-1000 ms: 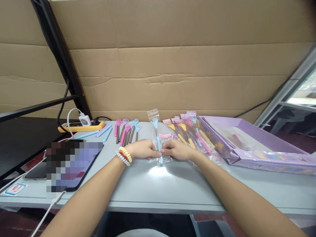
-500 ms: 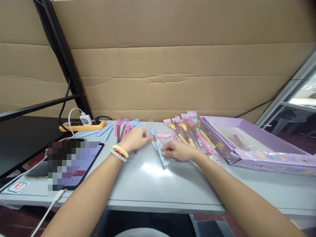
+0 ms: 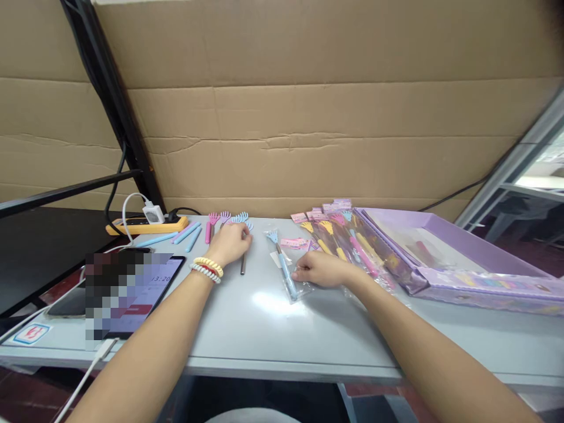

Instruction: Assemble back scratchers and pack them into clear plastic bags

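My left hand (image 3: 230, 241) lies curled over a pile of loose pink and blue back scratchers (image 3: 224, 218) at the back of the grey table (image 3: 282, 329). Its fingers close on one of them, whose steel handle (image 3: 242, 266) sticks out below the hand. My right hand (image 3: 321, 270) pinches the edge of a clear plastic bag (image 3: 294, 288). The bag lies flat on the table with a blue back scratcher (image 3: 282, 264) in it, claw end pointing away from me.
A row of bagged scratchers (image 3: 341, 235) lies beside a purple box (image 3: 445, 258) on the right. Blue and pink sleeves (image 3: 185, 234), a yellow power strip (image 3: 147, 225), a tablet (image 3: 132, 288) and a phone (image 3: 66, 302) lie on the left. A cardboard wall (image 3: 308, 117) stands behind.
My left hand let go of the bagged blue scratcher and moved left and back onto the loose pile. The bag now lies flat under my right hand.
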Action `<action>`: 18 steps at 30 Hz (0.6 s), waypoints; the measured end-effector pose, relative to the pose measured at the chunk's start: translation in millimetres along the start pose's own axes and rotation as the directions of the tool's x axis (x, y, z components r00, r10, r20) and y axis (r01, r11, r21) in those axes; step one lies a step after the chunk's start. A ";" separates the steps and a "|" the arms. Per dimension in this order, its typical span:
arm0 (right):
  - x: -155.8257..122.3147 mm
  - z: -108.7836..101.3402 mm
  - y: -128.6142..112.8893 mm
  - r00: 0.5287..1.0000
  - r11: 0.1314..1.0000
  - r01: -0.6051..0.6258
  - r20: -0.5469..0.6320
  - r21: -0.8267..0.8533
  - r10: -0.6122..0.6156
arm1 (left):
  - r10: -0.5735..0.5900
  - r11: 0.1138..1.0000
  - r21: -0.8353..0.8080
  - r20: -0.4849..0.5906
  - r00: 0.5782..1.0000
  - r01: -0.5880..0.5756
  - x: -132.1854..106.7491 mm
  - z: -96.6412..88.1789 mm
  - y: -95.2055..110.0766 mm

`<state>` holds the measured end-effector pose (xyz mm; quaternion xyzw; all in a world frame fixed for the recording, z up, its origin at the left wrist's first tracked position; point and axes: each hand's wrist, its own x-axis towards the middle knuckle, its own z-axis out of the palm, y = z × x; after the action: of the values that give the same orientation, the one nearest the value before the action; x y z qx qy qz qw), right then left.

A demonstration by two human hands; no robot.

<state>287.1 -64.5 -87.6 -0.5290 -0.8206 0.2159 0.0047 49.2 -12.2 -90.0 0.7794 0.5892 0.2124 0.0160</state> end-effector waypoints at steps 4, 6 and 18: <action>-0.1 -1.1 0.5 1.000 0.999 -0.020 0.021 -0.033 0.021 | 0.234 0.971 -0.073 0.056 0.971 -0.230 -4.4 12.0 13.9; 0.3 -1.4 0.9 1.000 0.999 -0.012 0.024 -0.043 0.013 | 0.296 0.954 -0.080 0.079 0.952 -0.290 -6.2 16.8 17.0; -0.2 -1.8 0.1 0.999 0.999 0.015 0.032 -0.030 -0.014 | 0.403 0.915 -0.081 0.174 0.899 -0.394 -8.0 20.1 19.9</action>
<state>287.7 -64.0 -86.0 -0.5197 -0.8276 0.2117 -0.0147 72.7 -21.1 -105.3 0.8993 0.4084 0.1499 0.0443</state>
